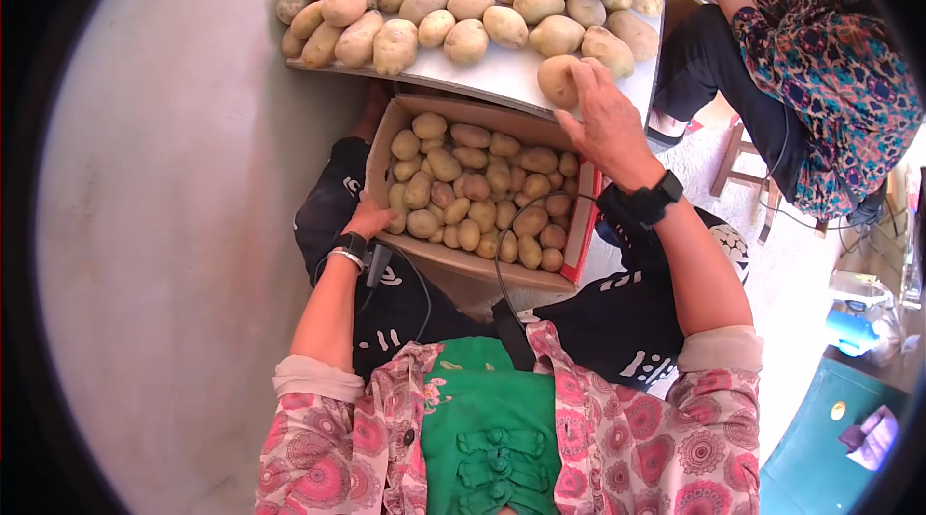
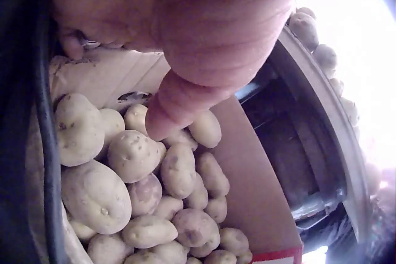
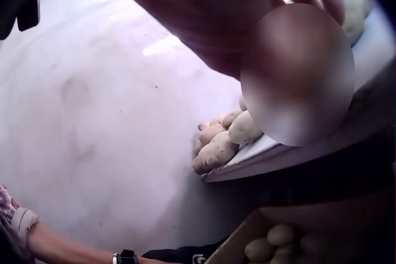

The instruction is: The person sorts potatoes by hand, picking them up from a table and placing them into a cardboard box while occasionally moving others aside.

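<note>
An open cardboard box (image 1: 439, 253) full of potatoes (image 1: 474, 187) sits between the person's legs. The left hand (image 1: 369, 217) grips the box's left wall, its thumb (image 2: 179, 100) reaching inside over the potatoes. At the front edge of the white tabletop (image 1: 502, 69), the right hand (image 1: 610, 120) holds a single potato (image 1: 556, 82), with fingers over its right side. A blurred oval hides much of that grasp in the right wrist view. Behind it, many more potatoes (image 1: 467, 40) lie heaped on the tabletop.
The tabletop's front edge overhangs the far side of the box. A thin black cable (image 1: 499, 259) crosses the box. Another person (image 1: 820, 71) sits at the right, near a wooden stool (image 1: 738, 160). A teal surface (image 1: 820, 433) stands at the lower right.
</note>
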Demonstrator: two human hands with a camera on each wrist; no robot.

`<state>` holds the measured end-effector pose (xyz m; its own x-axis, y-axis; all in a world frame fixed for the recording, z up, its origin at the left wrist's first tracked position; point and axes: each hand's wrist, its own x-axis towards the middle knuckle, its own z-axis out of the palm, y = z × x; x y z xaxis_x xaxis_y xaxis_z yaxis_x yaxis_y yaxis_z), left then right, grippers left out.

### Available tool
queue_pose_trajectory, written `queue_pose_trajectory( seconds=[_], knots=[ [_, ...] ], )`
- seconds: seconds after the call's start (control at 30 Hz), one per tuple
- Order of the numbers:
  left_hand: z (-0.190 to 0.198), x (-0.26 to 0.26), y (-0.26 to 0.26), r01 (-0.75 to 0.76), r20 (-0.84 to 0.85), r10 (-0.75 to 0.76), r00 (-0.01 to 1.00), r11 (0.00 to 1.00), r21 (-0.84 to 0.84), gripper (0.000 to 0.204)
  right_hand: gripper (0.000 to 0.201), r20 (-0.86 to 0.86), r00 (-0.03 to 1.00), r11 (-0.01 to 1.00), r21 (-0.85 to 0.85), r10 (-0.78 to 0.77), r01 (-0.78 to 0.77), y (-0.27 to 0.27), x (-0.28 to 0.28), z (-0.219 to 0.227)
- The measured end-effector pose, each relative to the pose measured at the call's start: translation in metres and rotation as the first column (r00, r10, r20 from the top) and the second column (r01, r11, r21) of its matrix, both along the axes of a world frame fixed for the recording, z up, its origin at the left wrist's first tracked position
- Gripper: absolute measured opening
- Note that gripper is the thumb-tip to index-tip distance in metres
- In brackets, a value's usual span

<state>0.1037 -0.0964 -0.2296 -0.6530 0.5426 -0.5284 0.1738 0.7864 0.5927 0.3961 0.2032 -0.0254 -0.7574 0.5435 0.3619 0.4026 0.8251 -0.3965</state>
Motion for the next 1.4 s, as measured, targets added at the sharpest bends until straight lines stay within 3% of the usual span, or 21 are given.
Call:
queue_pose_trajectory(
  seconds=[0.07,0.17,0.23,0.27,0.37,0.43,0.5,0.57,0.6,0.67,0.73,0.8,0.9,0.97,1.03,1.07,1.13,1.17,1.23,1.37,1.4],
  knots=[
    [0.022,0.005,-0.003,0.046,-0.001,-0.046,0.999,0.999,0.012,0.078,0.048,-0.070,0.997,0.997,-0.080,0.016,-0.022,-0.001,-0.002,-0.004],
    [-0.008,-0.004,-0.006,0.092,0.011,-0.094,0.995,0.985,0.146,0.072,0.045,-0.143,0.989,0.998,0.068,0.029,-0.019,0.004,-0.005,-0.017],
    [0.025,0.015,0.003,0.086,0.014,-0.088,0.996,0.989,0.117,0.072,0.044,-0.085,0.996,0.996,0.086,-0.030,0.038,-0.001,-0.010,-0.010],
    [0.015,0.011,-0.001,0.105,0.007,-0.107,0.994,0.987,0.125,0.072,0.044,-0.109,0.994,0.993,0.109,-0.030,0.042,-0.002,-0.011,-0.008],
    [-0.007,-0.003,-0.010,0.033,-0.039,-0.029,0.999,0.993,0.113,0.076,0.045,-0.072,0.995,0.989,0.130,-0.064,0.073,-0.001,-0.015,-0.007],
    [0.014,0.005,-0.005,-0.073,0.184,0.048,0.982,0.988,0.134,0.080,0.045,-0.053,0.994,0.985,0.139,-0.093,0.100,0.000,-0.016,-0.009],
    [0.017,0.008,0.001,-0.046,0.109,0.021,0.994,0.974,0.223,0.071,0.044,-0.045,0.997,0.992,0.106,-0.063,0.068,0.002,-0.017,-0.010],
    [0.035,0.033,0.009,0.107,-0.031,-0.104,0.994,0.985,0.134,0.057,0.044,-0.047,0.998,0.997,0.073,-0.034,0.038,0.004,-0.011,-0.007],
    [0.062,0.059,0.021,0.120,0.028,-0.130,0.991,0.965,0.231,0.055,0.044,-0.050,0.999,1.000,0.028,0.004,-0.003,0.001,-0.009,-0.007],
    [0.088,0.098,0.040,0.397,-0.296,-0.335,0.895,0.900,0.182,0.060,0.045,-0.106,0.993,0.998,-0.007,0.056,-0.057,-0.006,-0.006,-0.001],
    [0.097,0.133,0.056,0.428,-0.013,-0.437,0.899,0.874,0.229,0.068,0.046,-0.155,0.982,0.993,-0.031,0.105,-0.111,-0.008,-0.004,0.007],
    [0.108,0.167,0.071,0.453,0.162,-0.517,0.841,0.835,0.311,0.076,0.048,-0.156,0.945,0.925,-0.212,0.287,-0.316,-0.012,-0.004,0.009],
    [0.093,0.187,0.075,0.481,0.256,-0.569,0.782,0.811,0.333,0.079,0.048,-0.215,0.892,0.843,-0.298,0.397,-0.447,-0.019,-0.009,0.001],
    [0.103,0.195,0.074,0.488,0.308,-0.564,0.766,0.823,0.291,0.078,0.050,-0.217,0.880,0.817,-0.329,0.423,-0.474,-0.021,-0.013,-0.007],
    [0.117,0.200,0.074,0.398,0.609,-0.480,0.631,0.875,0.277,0.077,0.052,-0.180,0.853,0.773,-0.362,0.491,-0.521,-0.024,-0.017,-0.013],
    [0.110,0.198,0.074,0.409,0.609,-0.489,0.624,0.869,0.278,0.077,0.052,-0.162,0.842,0.761,-0.366,0.515,-0.536,-0.026,-0.020,-0.019],
    [0.093,0.192,0.070,0.559,0.284,-0.613,0.737,0.789,0.253,0.075,0.051,-0.174,0.838,0.751,-0.378,0.517,-0.541,-0.029,-0.022,-0.019],
    [0.091,0.190,0.071,0.564,0.288,-0.620,0.730,0.785,0.258,0.075,0.051,-0.190,0.825,0.730,-0.390,0.533,-0.561,-0.030,-0.023,-0.019],
    [0.093,0.187,0.072,0.468,-0.025,-0.467,0.884,0.882,0.054,0.073,0.051,-0.199,0.830,0.733,-0.393,0.521,-0.555,-0.033,-0.028,-0.019],
    [0.049,0.184,0.065,0.547,-0.111,-0.540,0.834,0.787,0.286,0.071,0.048,-0.325,0.784,0.667,-0.411,0.530,-0.621,-0.032,-0.033,-0.010],
    [0.063,0.192,0.072,0.431,0.193,-0.504,0.842,0.843,0.323,0.071,0.049,-0.337,0.773,0.627,-0.454,0.537,-0.633,-0.032,-0.032,-0.008]
  ],
)
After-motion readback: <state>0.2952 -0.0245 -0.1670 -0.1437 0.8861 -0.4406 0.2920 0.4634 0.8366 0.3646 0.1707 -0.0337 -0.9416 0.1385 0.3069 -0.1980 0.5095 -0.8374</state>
